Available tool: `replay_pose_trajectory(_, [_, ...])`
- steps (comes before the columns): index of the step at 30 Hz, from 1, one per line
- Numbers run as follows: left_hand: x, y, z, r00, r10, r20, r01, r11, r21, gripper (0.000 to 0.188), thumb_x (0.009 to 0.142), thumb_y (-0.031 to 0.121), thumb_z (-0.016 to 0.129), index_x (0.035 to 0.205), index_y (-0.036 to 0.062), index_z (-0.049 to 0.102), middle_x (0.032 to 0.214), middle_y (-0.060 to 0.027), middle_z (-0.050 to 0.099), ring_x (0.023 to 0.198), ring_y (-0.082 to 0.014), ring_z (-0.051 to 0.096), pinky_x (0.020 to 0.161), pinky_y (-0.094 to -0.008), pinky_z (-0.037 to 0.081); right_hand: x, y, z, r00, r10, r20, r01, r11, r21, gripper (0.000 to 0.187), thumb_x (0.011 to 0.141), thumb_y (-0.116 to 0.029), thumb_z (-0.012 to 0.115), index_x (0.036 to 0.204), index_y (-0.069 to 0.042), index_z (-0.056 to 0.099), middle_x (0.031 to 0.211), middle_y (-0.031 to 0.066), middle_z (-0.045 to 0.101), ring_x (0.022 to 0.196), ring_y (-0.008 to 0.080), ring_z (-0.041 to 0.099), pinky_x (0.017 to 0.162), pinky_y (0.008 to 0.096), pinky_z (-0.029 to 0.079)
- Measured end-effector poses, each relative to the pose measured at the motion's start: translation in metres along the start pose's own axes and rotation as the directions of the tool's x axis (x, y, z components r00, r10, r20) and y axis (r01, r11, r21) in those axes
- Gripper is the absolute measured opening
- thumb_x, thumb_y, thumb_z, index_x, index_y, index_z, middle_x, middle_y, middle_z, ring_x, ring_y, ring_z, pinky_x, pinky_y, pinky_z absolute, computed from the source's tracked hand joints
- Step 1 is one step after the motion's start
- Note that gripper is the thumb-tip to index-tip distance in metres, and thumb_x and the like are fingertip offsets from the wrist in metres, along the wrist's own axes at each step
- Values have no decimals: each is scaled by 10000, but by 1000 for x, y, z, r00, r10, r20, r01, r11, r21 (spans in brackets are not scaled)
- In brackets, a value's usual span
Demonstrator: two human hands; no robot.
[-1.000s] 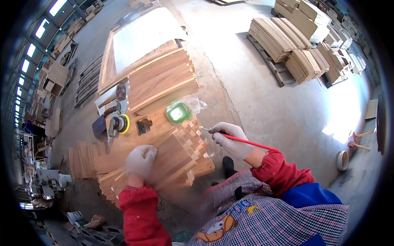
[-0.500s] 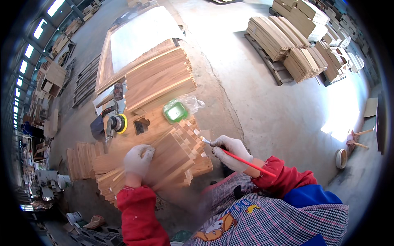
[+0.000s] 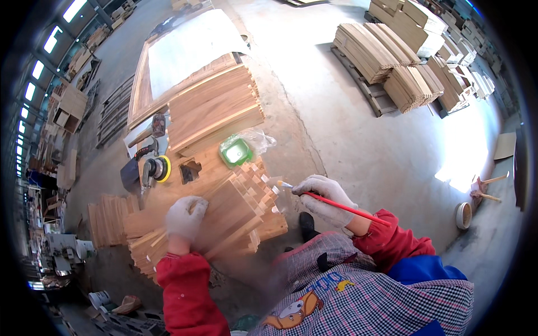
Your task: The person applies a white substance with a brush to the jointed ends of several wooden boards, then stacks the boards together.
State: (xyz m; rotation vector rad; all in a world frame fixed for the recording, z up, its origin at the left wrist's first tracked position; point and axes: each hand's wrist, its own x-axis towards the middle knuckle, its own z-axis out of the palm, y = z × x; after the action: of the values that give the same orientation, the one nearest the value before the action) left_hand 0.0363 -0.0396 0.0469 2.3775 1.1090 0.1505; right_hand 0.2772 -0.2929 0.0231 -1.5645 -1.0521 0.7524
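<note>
In my white-gloved right hand (image 3: 325,200) is a slim paintbrush (image 3: 347,209) with a red handle, gripped by closed fingers. Its pale tip points left, a short gap from the notched ends of a stack of wooden boards (image 3: 232,204). My left hand (image 3: 186,217), also gloved, lies at the left part of that stack, its fingers curled onto a wooden board. Beyond the stack sits a green tub (image 3: 236,151) with white contents, a clear plastic bag (image 3: 259,141) beside it.
An orbital sander (image 3: 154,169) with a yellow pad and a mallet (image 3: 158,126) lie left of the tub. Farther off are more stacked boards (image 3: 213,106) and a panel under a white sheet (image 3: 193,50). Board piles on a pallet (image 3: 367,89) stand at the far right.
My right hand has drawn the paintbrush back to the right, away from the board ends. My left hand stays on the stack. The whole view has shifted slightly.
</note>
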Motion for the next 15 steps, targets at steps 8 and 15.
replay_pose_trajectory(8, [1,-2,2,1000,19,-12,-19,1000,14,315,842,337,621,921,44,707,954,-147,686,928,-309,640,815,-380,489,1,10,4,998,-52,27,52,998,-26,209,854,-84,567,1028,-24,667,969,133,605,901,261,600,802,332,484])
replay_pose_trajectory(15, [0,-2,3,999,16,-29,-16,1000,2,281,840,312,628,905,50,704,948,-138,684,918,-306,637,810,-379,488,-12,19,4,985,-143,94,147,989,-34,206,861,-85,559,1027,-26,666,970,133,598,904,267,597,810,336,481])
